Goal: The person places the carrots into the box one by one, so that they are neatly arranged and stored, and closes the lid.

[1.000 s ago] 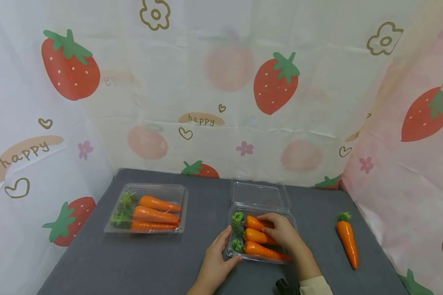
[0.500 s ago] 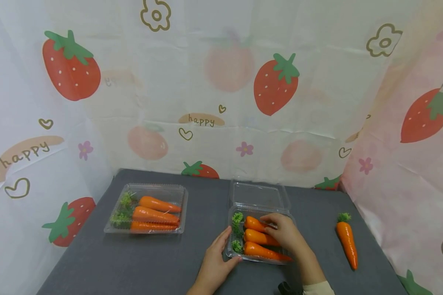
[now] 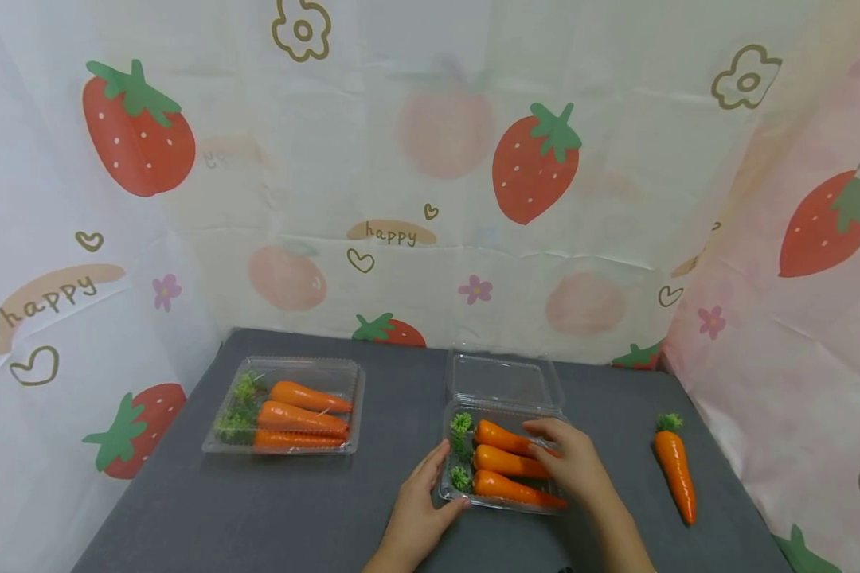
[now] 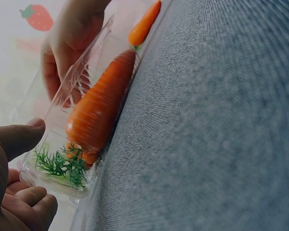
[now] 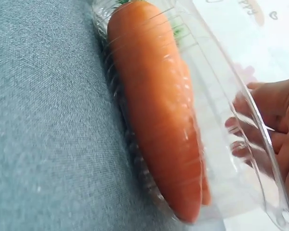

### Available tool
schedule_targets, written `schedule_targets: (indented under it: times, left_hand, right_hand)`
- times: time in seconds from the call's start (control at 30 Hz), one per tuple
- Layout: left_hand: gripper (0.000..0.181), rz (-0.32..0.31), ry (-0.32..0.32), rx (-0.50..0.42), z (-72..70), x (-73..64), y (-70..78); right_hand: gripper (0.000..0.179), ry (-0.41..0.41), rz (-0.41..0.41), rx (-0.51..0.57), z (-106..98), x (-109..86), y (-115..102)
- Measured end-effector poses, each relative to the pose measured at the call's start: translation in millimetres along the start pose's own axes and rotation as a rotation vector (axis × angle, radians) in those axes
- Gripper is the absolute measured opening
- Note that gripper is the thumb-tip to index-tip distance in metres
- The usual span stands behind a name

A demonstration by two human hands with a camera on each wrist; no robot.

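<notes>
In the head view, a clear plastic box [image 3: 500,412] stands with its lid [image 3: 505,378] folded back. Three orange carrots with green tops lie side by side in it: a far one [image 3: 502,437], a middle one [image 3: 510,461] and a near one [image 3: 514,486]. My left hand [image 3: 417,513] rests against the box's near left corner, thumb and fingers apart. Over the right ends of the far and middle carrots is my right hand [image 3: 576,461], fingers loosely bent. The right wrist view shows its fingertips behind the clear wall, apart from the front carrot [image 5: 154,91].
Another clear box [image 3: 354,406], with its lid down over several carrots, sits at the left on the grey cloth [image 3: 279,509]. A loose carrot [image 3: 675,475] lies at the right. A printed curtain [image 3: 416,294] encloses the back and sides.
My right hand has drawn back toward the right and nearer, off the far carrot's thick end, so more of that carrot shows. The left hand has stayed put.
</notes>
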State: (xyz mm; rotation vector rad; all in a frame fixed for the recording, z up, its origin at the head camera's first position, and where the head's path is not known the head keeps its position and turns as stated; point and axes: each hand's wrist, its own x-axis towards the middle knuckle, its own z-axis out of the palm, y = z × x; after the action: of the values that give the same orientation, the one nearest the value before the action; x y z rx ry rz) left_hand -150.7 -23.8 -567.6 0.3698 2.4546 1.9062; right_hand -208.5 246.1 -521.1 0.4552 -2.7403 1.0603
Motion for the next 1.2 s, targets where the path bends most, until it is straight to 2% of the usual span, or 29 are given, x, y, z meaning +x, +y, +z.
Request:
schedule_targets:
  times: [0.17,0.5,0.9,1.2]
  left_hand:
    - [0.085,-0.002,-0.002,-0.006,-0.2,0.4,-0.1]
    - [0.085,0.019,0.01,0.001,-0.5,-0.4,-0.3]
    - [0.084,0.001,-0.001,-0.002,0.4,0.2,-0.6]
    - [0.085,0.002,0.0,0.002,0.6,-0.2,-1.6]
  right_hand:
    - [0.033,0.07,-0.046,0.008,-8,-7.8,1]
    - [0.036,0.212,-0.167,-0.031,-15,-21.1,20]
    - [0.041,0.373,-0.159,-0.1,-29,-33.5,33]
    - [0.04,0.503,-0.083,-0.124,-40,-40.2,45]
